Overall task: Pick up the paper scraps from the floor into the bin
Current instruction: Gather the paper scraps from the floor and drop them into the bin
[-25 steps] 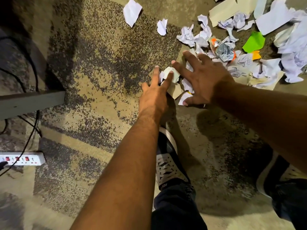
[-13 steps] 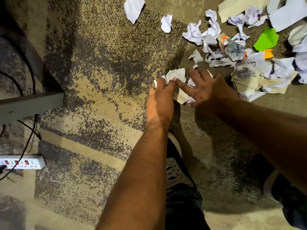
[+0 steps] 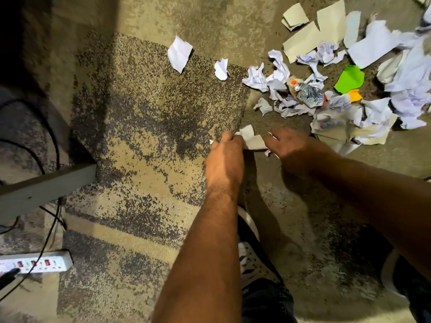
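Fingers of both hands are curled around a small bundle of paper scraps (image 3: 251, 139), which is held between them just above the carpet (image 3: 144, 127) at the picture's centre. One side of the bundle is gripped by the left hand (image 3: 225, 159), the other by the right hand (image 3: 290, 148); it seems a further white scrap is tucked under the right palm, though blur obscures this. More crumpled paper (image 3: 349, 108) is strewn at two o'clock, with a green scrap (image 3: 349, 79) among it. Two loose white pieces (image 3: 179, 53) are seen at twelve o'clock. A power strip (image 3: 37, 264) is seen at eight o'clock.
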